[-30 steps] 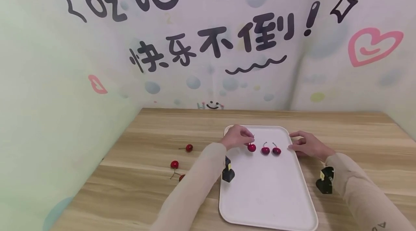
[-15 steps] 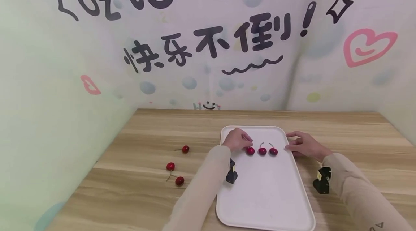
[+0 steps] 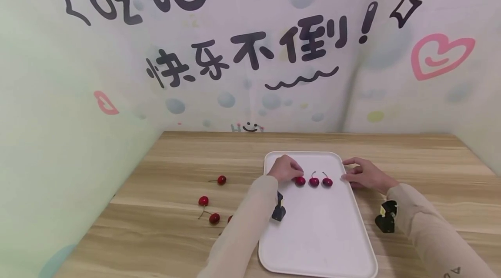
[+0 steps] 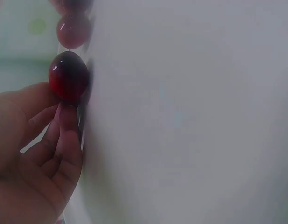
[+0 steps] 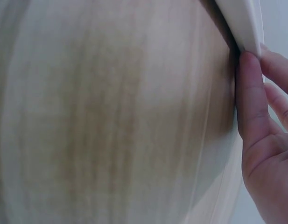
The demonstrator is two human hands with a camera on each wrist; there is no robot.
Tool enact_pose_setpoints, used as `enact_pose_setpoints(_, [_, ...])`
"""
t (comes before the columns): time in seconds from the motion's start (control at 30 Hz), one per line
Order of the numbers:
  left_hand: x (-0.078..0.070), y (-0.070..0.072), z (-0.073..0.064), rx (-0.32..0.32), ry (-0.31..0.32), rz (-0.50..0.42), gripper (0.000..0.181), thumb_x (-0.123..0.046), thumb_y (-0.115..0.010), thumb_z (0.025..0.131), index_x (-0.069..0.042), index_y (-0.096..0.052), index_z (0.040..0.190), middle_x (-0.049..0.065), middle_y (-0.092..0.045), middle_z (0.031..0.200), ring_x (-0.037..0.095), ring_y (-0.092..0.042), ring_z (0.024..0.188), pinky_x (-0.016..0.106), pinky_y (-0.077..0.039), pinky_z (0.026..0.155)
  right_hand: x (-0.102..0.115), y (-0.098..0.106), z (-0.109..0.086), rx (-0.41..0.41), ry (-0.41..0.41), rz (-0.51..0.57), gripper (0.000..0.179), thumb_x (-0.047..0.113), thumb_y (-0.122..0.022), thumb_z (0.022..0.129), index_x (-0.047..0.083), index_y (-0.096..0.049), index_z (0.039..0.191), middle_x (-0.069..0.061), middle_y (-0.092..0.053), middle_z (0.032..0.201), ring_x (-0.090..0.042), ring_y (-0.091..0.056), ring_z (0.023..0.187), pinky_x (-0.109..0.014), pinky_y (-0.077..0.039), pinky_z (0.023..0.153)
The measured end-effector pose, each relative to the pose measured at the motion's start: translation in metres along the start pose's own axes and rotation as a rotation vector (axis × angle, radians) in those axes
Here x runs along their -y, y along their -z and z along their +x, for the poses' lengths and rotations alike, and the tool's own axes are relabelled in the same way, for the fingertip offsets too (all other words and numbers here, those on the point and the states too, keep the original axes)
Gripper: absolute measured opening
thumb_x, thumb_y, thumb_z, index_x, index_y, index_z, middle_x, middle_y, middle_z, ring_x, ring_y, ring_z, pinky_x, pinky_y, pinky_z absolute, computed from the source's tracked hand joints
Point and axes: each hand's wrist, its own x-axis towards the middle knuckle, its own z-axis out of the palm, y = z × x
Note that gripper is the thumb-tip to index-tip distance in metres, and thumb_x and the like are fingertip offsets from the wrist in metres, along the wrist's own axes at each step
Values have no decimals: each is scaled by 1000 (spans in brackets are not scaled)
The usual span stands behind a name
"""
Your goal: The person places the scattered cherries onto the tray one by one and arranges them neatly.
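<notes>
Head view: left hand [image 3: 286, 168], fingertips together, pinching one red cherry [image 3: 300, 181] over the white tray [image 3: 317, 234], beside two stemmed cherries [image 3: 314, 182], seemingly for an even row; right hand [image 3: 365, 173], fingers apart against the tray's edge, presumably steadying it; loose cherries [image 3: 203, 201] on the wooden table [image 3: 188, 160], left of the tray.

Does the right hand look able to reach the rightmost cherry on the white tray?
Probably yes: the rightmost cherry lies close to the right hand, with only the edge of the white tray between them; the hand would just need to leave that edge.
</notes>
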Motion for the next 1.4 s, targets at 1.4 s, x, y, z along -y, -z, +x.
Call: enact_pose_setpoints(1.4, [5, 12, 3, 107, -16, 16, 19, -21, -62, 83, -6, -68, 92, -2, -64, 75, 7, -53, 67, 17, -40, 61, -1, 0, 1, 9, 12, 10, 57, 11, -62, 82, -10, -32, 125, -15, -56, 90, -19, -58, 75, -34, -50, 71])
